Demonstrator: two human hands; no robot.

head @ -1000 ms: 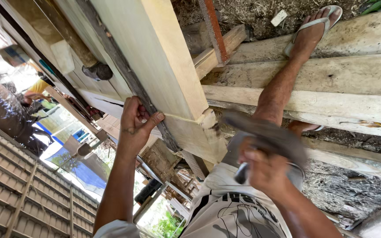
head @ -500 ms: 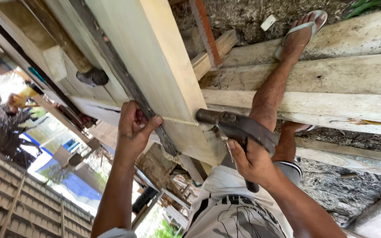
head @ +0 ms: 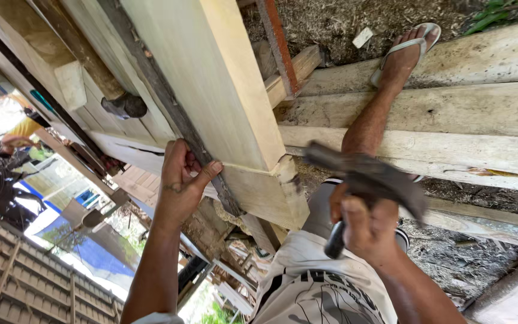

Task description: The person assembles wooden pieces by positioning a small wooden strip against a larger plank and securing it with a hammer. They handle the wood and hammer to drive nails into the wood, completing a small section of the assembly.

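Observation:
My left hand [head: 181, 186] grips the edge of a pale wooden board [head: 211, 78] that runs up the middle of the head view, thumb pressed against its face near a saw line. My right hand [head: 368, 227] is closed around the dark handle of a hammer [head: 367, 177]. The hammer's head is blurred and hangs just right of the board's cut lower end [head: 274, 192]. My leg and sandalled foot [head: 406, 51] rest on rough planks [head: 451, 114] to the right.
Dark weathered timbers and a mallet-like tool [head: 124, 107] lie left of the board. Another person in a yellow top [head: 22, 135] is at the far left. Below are corrugated roofing [head: 13, 282] and blue sheeting [head: 91, 252]. Dirt and debris lie at the right.
The hammer swung in to the board's cut end half a second ago and has now drawn back to the right. My left hand has kept its grip on the board.

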